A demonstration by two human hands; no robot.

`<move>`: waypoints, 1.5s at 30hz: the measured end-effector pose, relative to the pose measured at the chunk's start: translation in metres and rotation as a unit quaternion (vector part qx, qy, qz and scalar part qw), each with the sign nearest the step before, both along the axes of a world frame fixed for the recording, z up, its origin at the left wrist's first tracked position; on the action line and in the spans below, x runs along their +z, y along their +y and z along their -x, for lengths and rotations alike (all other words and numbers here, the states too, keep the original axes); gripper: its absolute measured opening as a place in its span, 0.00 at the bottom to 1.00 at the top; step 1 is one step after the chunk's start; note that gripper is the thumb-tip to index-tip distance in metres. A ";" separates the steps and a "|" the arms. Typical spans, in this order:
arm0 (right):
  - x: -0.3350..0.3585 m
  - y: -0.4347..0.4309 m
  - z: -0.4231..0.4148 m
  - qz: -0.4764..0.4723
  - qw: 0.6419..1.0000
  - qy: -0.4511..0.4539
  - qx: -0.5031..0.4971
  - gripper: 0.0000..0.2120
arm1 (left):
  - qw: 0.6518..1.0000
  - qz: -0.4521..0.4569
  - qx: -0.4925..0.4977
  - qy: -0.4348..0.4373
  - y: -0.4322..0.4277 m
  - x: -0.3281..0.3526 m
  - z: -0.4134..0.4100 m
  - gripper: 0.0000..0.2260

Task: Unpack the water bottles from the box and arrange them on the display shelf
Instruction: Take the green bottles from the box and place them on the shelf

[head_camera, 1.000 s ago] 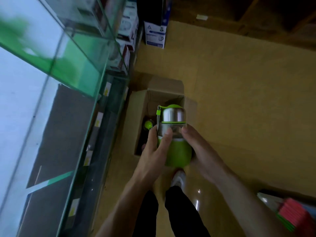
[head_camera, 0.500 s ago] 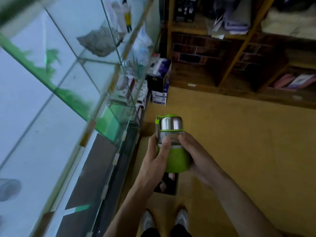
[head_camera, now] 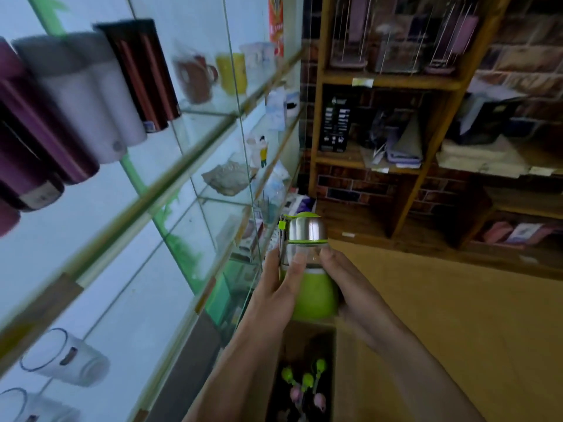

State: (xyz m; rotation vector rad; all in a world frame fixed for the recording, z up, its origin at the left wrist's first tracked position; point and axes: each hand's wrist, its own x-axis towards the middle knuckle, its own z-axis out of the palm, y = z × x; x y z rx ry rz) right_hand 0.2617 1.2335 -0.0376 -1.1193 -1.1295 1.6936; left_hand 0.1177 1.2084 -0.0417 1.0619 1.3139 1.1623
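Box [head_camera: 342,370]: on the floor, directly below the hands, open. Green and pink caps of more bottles [head_camera: 307,379] show inside, so unpacking is judged incomplete.

Left hand [head_camera: 274,296]: wrapped around the left side of the bottle [head_camera: 313,290], with the fingers curled over the clear band.

Right hand [head_camera: 350,287]: clamped on the right side, with fingertips at the same band.

Bottle: upright, held in the air above the box, just beside the shelf [head_camera: 189,147] edge. It has a steel cap, a clear middle and a green lower sleeve.

Handling, as judged:
- It is small and probably empty, hence light.
- It is rigid.
- The steel and the clear band look smooth and liable to slip, and the sleeve should offer the surer hold.
- Glass or plastic cannot be determined.
- The side strap is not a safe carrying point.

Shelf: glass tiers to the left carrying tumblers [head_camera: 88,95] and cups. The bottle should be set down gently, base flat.

Wooden rack [head_camera: 396,82]: at the far wall, not involved.
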 end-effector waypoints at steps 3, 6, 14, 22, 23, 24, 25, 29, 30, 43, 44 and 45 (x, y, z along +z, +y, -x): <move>0.023 -0.002 0.010 -0.041 0.999 0.001 -0.003 0.25 | 1.000 -0.024 0.016 0.007 -0.002 0.022 0.010 0.43; 0.041 -0.001 0.019 -0.074 0.997 -0.009 -0.003 0.25 | 0.998 -0.064 0.022 0.008 -0.003 0.043 0.018 0.36; 0.088 -0.004 0.046 -0.143 0.990 0.005 0.007 0.28 | 0.989 -0.145 0.014 0.001 -0.010 0.097 0.042 0.19; 0.114 -0.010 0.074 -0.191 0.981 0.017 0.007 0.22 | 0.982 -0.188 0.011 0.014 -0.018 0.123 0.069 0.20; 0.116 -0.010 0.077 -0.191 0.981 0.019 0.007 0.22 | 0.981 -0.194 0.012 0.017 -0.019 0.125 0.073 0.20; 0.117 -0.010 0.080 -0.193 0.981 0.020 0.010 0.22 | 0.980 -0.198 0.012 0.020 -0.020 0.127 0.075 0.19; 0.118 -0.009 0.082 -0.196 0.980 0.023 0.012 0.22 | 0.979 -0.200 0.014 0.022 -0.021 0.128 0.077 0.19; 0.124 -0.006 0.090 -0.203 0.978 0.030 0.032 0.14 | 0.976 -0.211 0.026 0.039 -0.022 0.135 0.086 0.20; 0.124 -0.003 0.092 -0.206 0.977 0.029 0.038 0.12 | 0.975 -0.214 0.032 0.043 -0.022 0.137 0.088 0.21; 0.153 0.023 0.127 -0.233 0.954 0.035 0.184 0.13 | 0.958 -0.235 0.156 0.052 -0.030 0.159 0.110 0.17; 0.154 0.026 0.131 -0.238 0.951 0.034 0.196 0.13 | 0.956 -0.232 0.171 0.050 -0.032 0.161 0.112 0.16; 0.155 0.027 0.136 -0.242 0.947 0.035 0.207 0.15 | 0.954 -0.228 0.187 0.048 -0.035 0.162 0.114 0.15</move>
